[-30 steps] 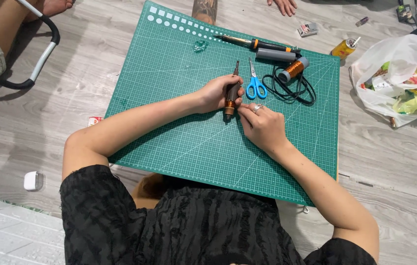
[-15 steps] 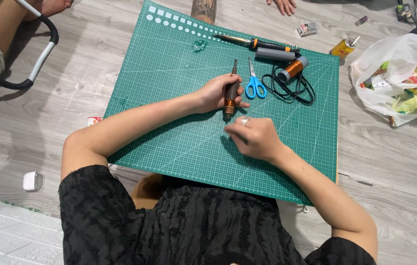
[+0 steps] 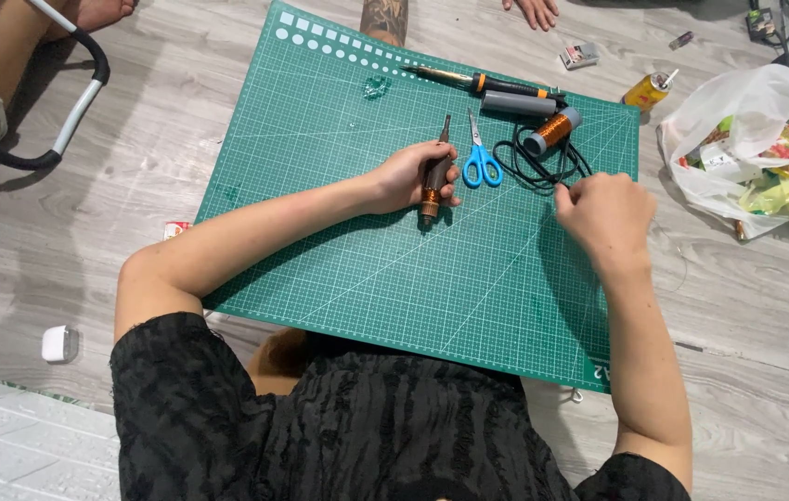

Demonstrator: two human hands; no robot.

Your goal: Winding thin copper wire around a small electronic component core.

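My left hand (image 3: 404, 176) grips a dark brown rod (image 3: 431, 190) wound with copper wire near its lower end and holds it flat on the green cutting mat (image 3: 339, 250). My right hand (image 3: 606, 215) is further right on the mat, its fingers curled. Thumb and forefinger pinch the near loop of a black cable (image 3: 532, 169). Blue-handled scissors (image 3: 481, 163) lie between my hands. A spool of copper wire (image 3: 552, 132) sits just beyond the cable.
A soldering iron (image 3: 497, 87) lies along the mat's far edge. Off the mat to the right are a yellow bottle (image 3: 647, 91) and a white plastic bag (image 3: 747, 121) of coloured packets. Another person's hand (image 3: 534, 11) shows at the top. A chair frame (image 3: 70, 121) stands left.
My right hand left the rod's lower end and moved right to the black cable. My left hand still holds the rod in about the same place.
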